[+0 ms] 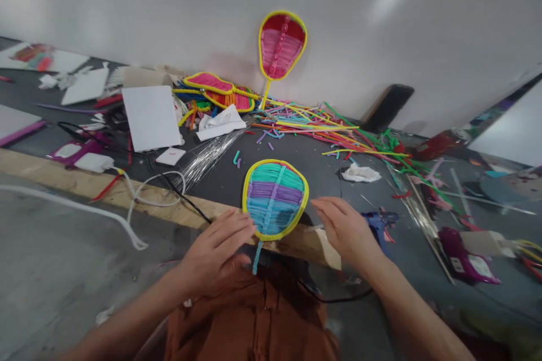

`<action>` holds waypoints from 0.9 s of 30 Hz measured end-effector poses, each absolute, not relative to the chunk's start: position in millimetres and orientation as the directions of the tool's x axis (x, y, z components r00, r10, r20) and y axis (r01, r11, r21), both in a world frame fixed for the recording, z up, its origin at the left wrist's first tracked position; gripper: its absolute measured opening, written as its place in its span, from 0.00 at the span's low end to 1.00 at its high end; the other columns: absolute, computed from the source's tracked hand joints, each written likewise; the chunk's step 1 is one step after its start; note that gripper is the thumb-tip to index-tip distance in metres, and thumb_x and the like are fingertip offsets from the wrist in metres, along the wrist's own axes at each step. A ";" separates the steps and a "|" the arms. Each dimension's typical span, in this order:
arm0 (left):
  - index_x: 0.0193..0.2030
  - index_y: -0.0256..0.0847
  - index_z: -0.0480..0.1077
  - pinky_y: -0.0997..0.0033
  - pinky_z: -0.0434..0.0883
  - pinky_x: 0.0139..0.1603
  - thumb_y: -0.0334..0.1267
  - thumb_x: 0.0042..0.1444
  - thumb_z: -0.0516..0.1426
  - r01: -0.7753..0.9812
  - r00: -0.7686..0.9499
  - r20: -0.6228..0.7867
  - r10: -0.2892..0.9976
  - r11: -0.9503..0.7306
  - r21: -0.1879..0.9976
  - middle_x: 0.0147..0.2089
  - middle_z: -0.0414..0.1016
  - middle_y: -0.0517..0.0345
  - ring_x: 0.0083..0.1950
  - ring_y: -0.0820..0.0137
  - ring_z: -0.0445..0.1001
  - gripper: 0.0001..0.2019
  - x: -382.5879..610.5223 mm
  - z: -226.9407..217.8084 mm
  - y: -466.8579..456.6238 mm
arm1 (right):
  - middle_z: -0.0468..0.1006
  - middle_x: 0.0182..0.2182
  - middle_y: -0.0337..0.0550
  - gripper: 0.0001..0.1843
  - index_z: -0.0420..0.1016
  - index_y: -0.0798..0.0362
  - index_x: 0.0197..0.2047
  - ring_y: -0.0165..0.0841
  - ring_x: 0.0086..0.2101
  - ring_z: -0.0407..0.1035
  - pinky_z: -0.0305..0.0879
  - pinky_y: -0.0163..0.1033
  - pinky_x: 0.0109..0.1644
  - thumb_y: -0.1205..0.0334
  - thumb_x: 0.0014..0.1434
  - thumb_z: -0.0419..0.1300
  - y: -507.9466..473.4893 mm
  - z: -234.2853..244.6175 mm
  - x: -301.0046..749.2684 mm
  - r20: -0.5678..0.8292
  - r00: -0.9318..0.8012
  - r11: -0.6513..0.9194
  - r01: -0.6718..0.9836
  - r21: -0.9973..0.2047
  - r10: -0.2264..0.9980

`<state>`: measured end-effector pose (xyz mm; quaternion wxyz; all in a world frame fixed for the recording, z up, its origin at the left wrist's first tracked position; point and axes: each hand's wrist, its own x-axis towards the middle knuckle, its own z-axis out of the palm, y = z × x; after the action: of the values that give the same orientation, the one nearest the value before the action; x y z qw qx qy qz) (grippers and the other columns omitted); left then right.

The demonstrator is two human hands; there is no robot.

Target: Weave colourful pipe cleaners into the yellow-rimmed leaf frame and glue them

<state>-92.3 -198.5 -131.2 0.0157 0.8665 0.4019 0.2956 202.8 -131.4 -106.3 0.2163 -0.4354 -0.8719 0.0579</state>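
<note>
A fan-shaped pipe-cleaner piece (278, 194) lies in front of me on the table's near edge. Its rim is yellow, with green, purple and blue bands inside and a blue centre rib running down into a short stem. My left hand (222, 245) is at its lower left, fingers stretched out and their tips at the rim; whether they touch it I cannot tell. To the right of the piece, my right hand (348, 231) hovers apart from it with fingers extended and nothing visible in them.
A pink fan-shaped piece (282, 51) stands upright against the white panel. Loose pipe cleaners (313, 124) pile below it. A blue glue gun (381, 225) lies by my right hand. White cables (139, 192) cross the left edge; a dark phone (388, 107) leans behind.
</note>
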 end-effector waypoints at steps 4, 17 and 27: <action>0.31 0.41 0.71 0.72 0.72 0.41 0.37 0.64 0.51 0.802 0.177 0.541 0.822 -0.439 0.405 0.29 0.76 0.57 0.34 0.71 0.75 0.12 -101.3 -123.9 -201.4 | 0.80 0.34 0.47 0.15 0.75 0.53 0.40 0.36 0.36 0.74 0.69 0.40 0.41 0.64 0.66 0.47 -114.0 -93.2 200.6 0.280 -0.469 0.544 0.759 -0.357 0.838; 0.56 0.40 0.64 0.64 0.74 0.46 0.41 0.58 0.54 0.552 -0.020 0.053 0.998 -0.033 0.833 0.47 0.73 0.51 0.42 0.68 0.74 0.20 -100.9 -136.8 -181.5 | 0.78 0.46 0.57 0.19 0.71 0.59 0.51 0.45 0.47 0.72 0.63 0.52 0.54 0.69 0.54 0.58 -5.4 -131.4 135.4 -0.105 -0.324 0.196 0.768 -0.610 0.940; 0.63 0.40 0.53 0.57 0.69 0.57 0.48 0.52 0.61 -0.072 0.068 -0.104 0.992 0.109 0.991 0.60 0.66 0.41 0.58 0.59 0.70 0.34 -81.8 -137.8 -177.2 | 0.78 0.46 0.44 0.23 0.71 0.49 0.49 0.35 0.42 0.74 0.71 0.41 0.48 0.49 0.52 0.64 -16.5 -105.4 166.5 -0.025 -0.393 0.031 0.135 -0.990 0.919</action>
<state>-81.8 -177.2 -137.8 0.5605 0.4690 0.4902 0.4749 166.5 -16.5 -105.4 0.3543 -0.4220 -0.6245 0.5535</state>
